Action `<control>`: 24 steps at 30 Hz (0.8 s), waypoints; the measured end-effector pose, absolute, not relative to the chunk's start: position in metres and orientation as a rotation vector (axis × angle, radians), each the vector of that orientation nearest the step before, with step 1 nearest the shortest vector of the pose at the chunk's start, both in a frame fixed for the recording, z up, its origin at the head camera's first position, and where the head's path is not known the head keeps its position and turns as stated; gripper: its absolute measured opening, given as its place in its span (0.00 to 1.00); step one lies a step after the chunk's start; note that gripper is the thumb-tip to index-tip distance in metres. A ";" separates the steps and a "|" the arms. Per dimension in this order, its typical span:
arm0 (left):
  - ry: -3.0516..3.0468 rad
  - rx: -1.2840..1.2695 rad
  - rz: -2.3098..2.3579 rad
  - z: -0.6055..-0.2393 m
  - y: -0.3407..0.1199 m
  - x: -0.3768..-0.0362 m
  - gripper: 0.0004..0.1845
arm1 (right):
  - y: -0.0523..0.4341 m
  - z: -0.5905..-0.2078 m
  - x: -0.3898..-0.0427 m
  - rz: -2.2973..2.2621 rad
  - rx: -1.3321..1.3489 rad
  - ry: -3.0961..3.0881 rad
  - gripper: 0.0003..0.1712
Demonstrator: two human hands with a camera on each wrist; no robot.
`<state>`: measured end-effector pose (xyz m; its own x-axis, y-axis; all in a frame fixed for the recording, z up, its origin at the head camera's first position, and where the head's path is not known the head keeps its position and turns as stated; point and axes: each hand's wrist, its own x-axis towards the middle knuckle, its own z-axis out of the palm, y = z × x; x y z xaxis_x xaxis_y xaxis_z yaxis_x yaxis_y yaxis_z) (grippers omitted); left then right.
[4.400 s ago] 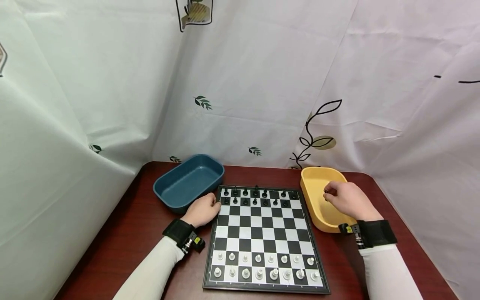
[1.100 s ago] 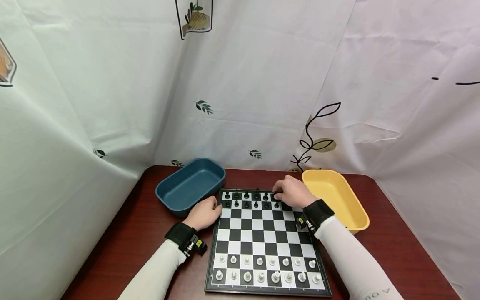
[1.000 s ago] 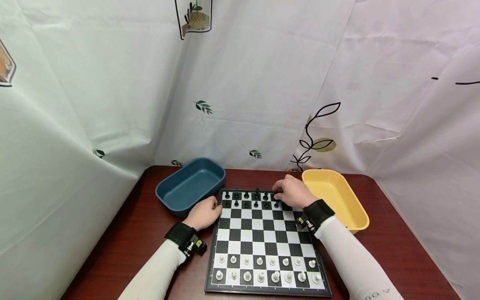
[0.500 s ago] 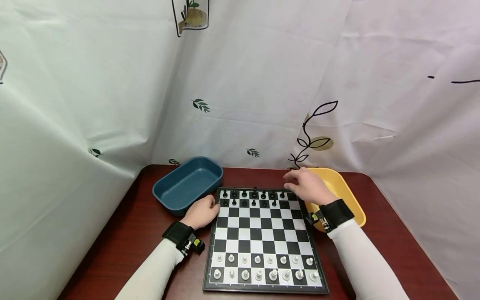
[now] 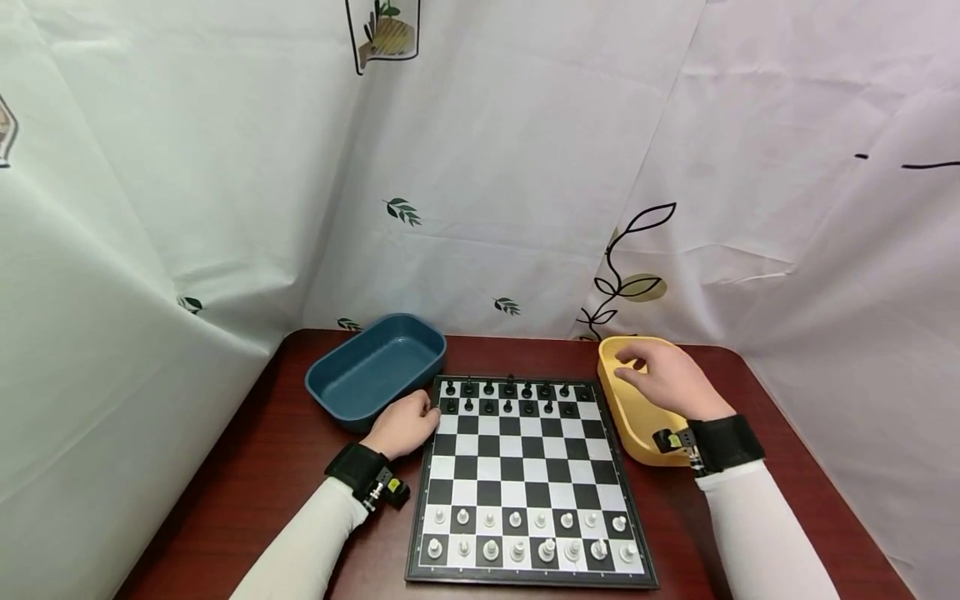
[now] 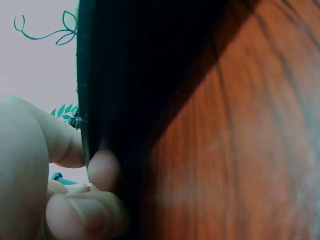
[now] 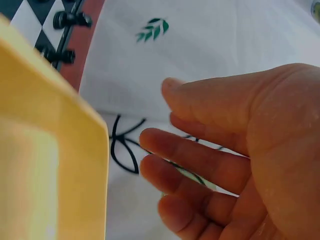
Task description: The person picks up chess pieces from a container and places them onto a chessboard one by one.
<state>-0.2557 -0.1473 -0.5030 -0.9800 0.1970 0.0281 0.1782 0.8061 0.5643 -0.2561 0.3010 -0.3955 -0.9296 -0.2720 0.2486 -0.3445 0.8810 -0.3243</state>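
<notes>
A black-and-white chessboard (image 5: pixel 522 471) lies on the table, with black chess pieces (image 5: pixel 509 387) in the two far rows and white chess pieces (image 5: pixel 547 549) in the two near rows. My left hand (image 5: pixel 402 425) holds the board's left edge near the far corner; in the left wrist view its fingertips (image 6: pixel 103 170) meet the dark side of the board. Above the yellow tray (image 5: pixel 626 417) hovers my right hand (image 5: pixel 671 382), its fingers loosely bent and apart from the thumb, with nothing between them. Hand and wrist strap hide part of the tray's inside.
A blue tray (image 5: pixel 375 367) stands at the back left, close behind my left hand. The yellow tray sits just right of the board. A white patterned cloth (image 5: pixel 480 167) hangs behind the dark red table (image 5: pixel 247 467) and along its sides.
My right hand has moved from the board's far row, its fingers parting, to over the yellow tray. A black chess piece now stands on a far-row square bare earlier. The left hand stays put.
</notes>
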 end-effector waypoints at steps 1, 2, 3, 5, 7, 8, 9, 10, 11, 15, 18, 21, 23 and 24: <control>2.956 0.307 0.919 -0.503 -0.147 -0.255 0.13 | 0.305 -0.395 -0.254 0.545 0.460 -2.861 0.16; 2.957 0.306 0.918 -0.504 -0.147 -0.255 0.13 | 0.308 -0.396 -0.252 0.538 0.448 -2.865 0.15; 2.958 0.306 0.920 -0.504 -0.148 -0.255 0.13 | 0.312 -0.396 -0.251 0.528 0.437 -2.867 0.15; 2.961 0.308 0.921 -0.504 -0.148 -0.255 0.12 | 0.318 -0.398 -0.248 0.512 0.424 -2.867 0.14; 2.963 0.307 0.919 -0.505 -0.148 -0.255 0.12 | 0.323 -0.400 -0.245 0.505 0.413 -2.868 0.14; 2.966 0.306 0.920 -0.505 -0.148 -0.256 0.12 | 0.326 -0.401 -0.244 0.503 0.406 -2.870 0.14; 2.967 0.303 0.922 -0.505 -0.149 -0.256 0.12 | 0.328 -0.401 -0.243 0.501 0.403 -2.872 0.14; 2.971 0.304 0.922 -0.505 -0.149 -0.256 0.12 | 0.330 -0.402 -0.243 0.499 0.401 -2.874 0.14; 2.975 0.303 0.921 -0.505 -0.149 -0.256 0.12 | 0.331 -0.403 -0.242 0.498 0.398 -2.877 0.14; 2.990 0.305 0.918 -0.504 -0.149 -0.255 0.12 | 0.338 -0.405 -0.238 0.476 0.410 -2.891 0.13; 2.988 0.306 0.921 -0.504 -0.148 -0.255 0.12 | 0.342 -0.408 -0.236 0.462 0.411 -2.910 0.11; 2.980 0.306 0.923 -0.504 -0.147 -0.255 0.12 | 0.346 -0.410 -0.235 0.459 0.389 -2.953 0.12; 2.981 0.306 0.922 -0.504 -0.147 -0.256 0.13 | 0.347 -0.411 -0.235 0.459 0.373 -2.999 0.13; 2.981 0.306 0.923 -0.504 -0.147 -0.256 0.12 | 0.348 -0.411 -0.234 0.461 0.362 -3.027 0.14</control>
<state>-0.2558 -0.1470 -0.5041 -0.9809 0.1875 0.0515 0.1838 0.8078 0.5601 -0.2344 0.3482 -0.4107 -0.9707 -0.2219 0.0919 -0.2392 0.9277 -0.2867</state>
